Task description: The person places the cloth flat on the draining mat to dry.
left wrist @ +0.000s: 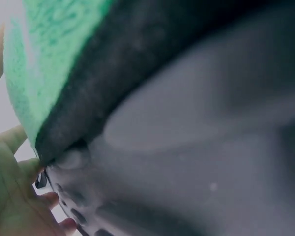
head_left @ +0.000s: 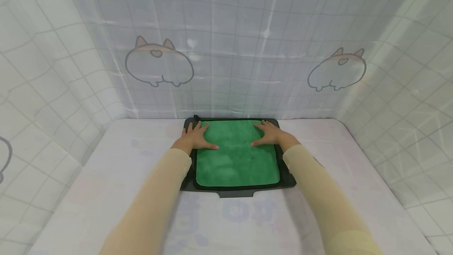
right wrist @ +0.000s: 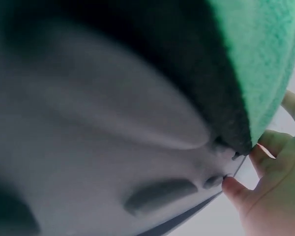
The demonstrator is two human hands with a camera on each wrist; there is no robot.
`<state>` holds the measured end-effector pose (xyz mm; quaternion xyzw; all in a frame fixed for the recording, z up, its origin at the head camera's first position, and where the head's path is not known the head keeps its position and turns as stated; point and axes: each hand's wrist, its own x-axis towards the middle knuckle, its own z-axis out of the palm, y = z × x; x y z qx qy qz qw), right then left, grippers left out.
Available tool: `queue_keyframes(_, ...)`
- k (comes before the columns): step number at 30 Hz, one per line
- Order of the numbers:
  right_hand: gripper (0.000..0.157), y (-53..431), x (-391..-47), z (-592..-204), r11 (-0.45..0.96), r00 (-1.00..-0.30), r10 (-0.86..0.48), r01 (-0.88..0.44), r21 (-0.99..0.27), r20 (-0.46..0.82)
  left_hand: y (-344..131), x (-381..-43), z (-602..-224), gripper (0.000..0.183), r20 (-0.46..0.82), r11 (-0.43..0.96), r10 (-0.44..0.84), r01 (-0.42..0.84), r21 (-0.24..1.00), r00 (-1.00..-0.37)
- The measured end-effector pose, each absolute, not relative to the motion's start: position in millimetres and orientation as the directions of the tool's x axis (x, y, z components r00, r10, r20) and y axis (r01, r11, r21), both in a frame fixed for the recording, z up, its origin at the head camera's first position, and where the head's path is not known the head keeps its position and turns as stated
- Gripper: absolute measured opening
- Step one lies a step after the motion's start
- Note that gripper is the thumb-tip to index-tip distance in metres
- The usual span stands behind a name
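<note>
A green fuzzy cloth pad (head_left: 237, 164) with a black border lies on a dark grey plastic tray or board (head_left: 288, 179), whose exact kind I cannot tell. My left hand (head_left: 194, 137) rests, fingers spread, over the pad's far left edge. Mirroring it, my right hand (head_left: 270, 134) lies with spread fingers at the far right edge. Both thumbs point inward across the green surface. From the left wrist, the fingertips (left wrist: 51, 197) show at the grey piece's (left wrist: 211, 172) far edge, beside the black border (left wrist: 108, 64). The right wrist view shows a fingertip (right wrist: 230, 185) touching that far edge.
A pale printed cloth covers the table (head_left: 141, 160). The board's far edge lies close to a white grid-patterned curtain (head_left: 230, 50) with cartoon animals; similar curtains hang on both sides. A short tab (head_left: 236, 194) juts from the board's near edge.
</note>
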<state>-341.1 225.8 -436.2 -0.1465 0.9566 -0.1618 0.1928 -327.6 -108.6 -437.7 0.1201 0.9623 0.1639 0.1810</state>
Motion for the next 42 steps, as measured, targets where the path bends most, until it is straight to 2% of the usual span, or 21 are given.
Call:
queue_keyframes(5,0.104,227.6,-339.9,-435.8,0.898,-0.883,-0.338,-0.199,-0.392,-0.327,-111.8,-323.5,-434.1,0.110,-0.297,0.922,0.265,0.151,0.355,-0.917)
queue_keyframes(9,0.100,228.4,-333.3,-430.5,0.914,-0.879,-0.323,-0.195,-0.356,-0.349,-110.1,-315.9,-429.6,0.107,-0.287,0.928,0.277,0.178,0.328,-0.917)
queue_keyframes(15,0.091,222.9,-315.0,-423.7,0.918,-0.849,-0.381,-0.301,-0.257,-0.365,-106.5,-299.6,-427.3,0.093,-0.319,0.922,0.368,0.299,0.247,-0.873)
queue_keyframes(19,0.086,218.5,-302.2,-423.1,0.904,-0.806,-0.427,-0.376,-0.203,-0.410,-109.0,-292.0,-426.3,0.086,-0.355,0.918,0.389,0.326,0.227,-0.850)
queue_keyframes(29,0.085,234.5,-286.5,-420.4,0.899,-0.774,-0.434,-0.404,-0.168,-0.462,-127.2,-286.5,-425.7,0.091,-0.355,0.906,0.416,0.348,0.241,-0.837)
queue_keyframes(37,0.084,238.1,-268.3,-416.6,0.871,-0.775,-0.491,-0.425,-0.247,-0.398,-134.8,-270.0,-428.9,0.094,-0.289,0.880,0.464,0.398,0.258,-0.838)
queue_keyframes(42,0.091,246.6,-250.2,-417.6,0.856,-0.762,-0.516,-0.458,-0.238,-0.390,-135.9,-250.1,-428.5,0.104,-0.327,0.870,0.492,0.439,0.227,-0.807)
